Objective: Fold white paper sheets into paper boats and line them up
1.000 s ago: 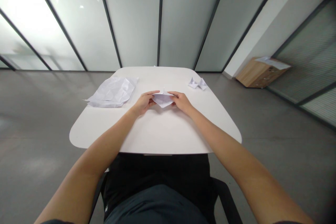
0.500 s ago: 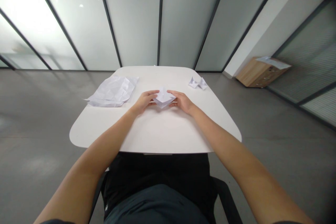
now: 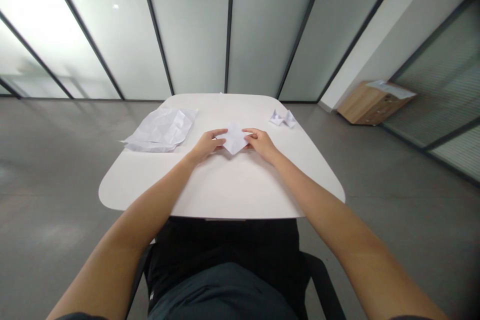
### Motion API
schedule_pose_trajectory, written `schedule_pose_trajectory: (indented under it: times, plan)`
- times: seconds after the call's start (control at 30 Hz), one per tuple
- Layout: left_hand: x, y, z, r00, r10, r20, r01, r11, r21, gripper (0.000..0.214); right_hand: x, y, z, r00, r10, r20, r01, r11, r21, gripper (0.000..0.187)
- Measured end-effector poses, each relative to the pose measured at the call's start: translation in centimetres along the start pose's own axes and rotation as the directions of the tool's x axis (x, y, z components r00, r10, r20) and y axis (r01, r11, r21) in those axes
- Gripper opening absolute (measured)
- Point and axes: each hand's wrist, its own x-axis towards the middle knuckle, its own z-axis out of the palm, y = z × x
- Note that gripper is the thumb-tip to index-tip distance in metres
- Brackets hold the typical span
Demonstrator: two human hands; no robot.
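White paper (image 3: 235, 138) folded into a small diamond shape — one point facing the near side, layers sitting pretty flat — resting on the pale surface (image 3: 225, 190), side corners right between the left hand (image 3: 207, 145) and right hand (image 3: 261, 144).

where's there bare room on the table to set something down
The biggest free patch is the white table between the left hand, the right hand and the near edge. A second strip runs behind the folded paper, between the crumpled sheet and the small folded paper. It's crowded around the hands.
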Motion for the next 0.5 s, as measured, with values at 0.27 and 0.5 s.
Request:
schedule_pose_trajectory:
  times: [0.27, 0.5]
  plan:
    - [-0.2, 0.1, -0.3, 1.000, 0.026, 0.000, -0.025, 0.992, 0.127, 0.052, 0.0, 0.3, -0.3, 0.999, -0.050, 0.010, 0.051, 0.996, -0.075, 0.043]
    - [-0.1, 0.1, -1.3, 0.997, 0.068, 0.029, -0.073, 0.976, 0.206, 0.054, -0.1, 0.3, -0.2, 0.999, -0.036, 0.037, 0.038, 0.997, -0.066, 0.039]
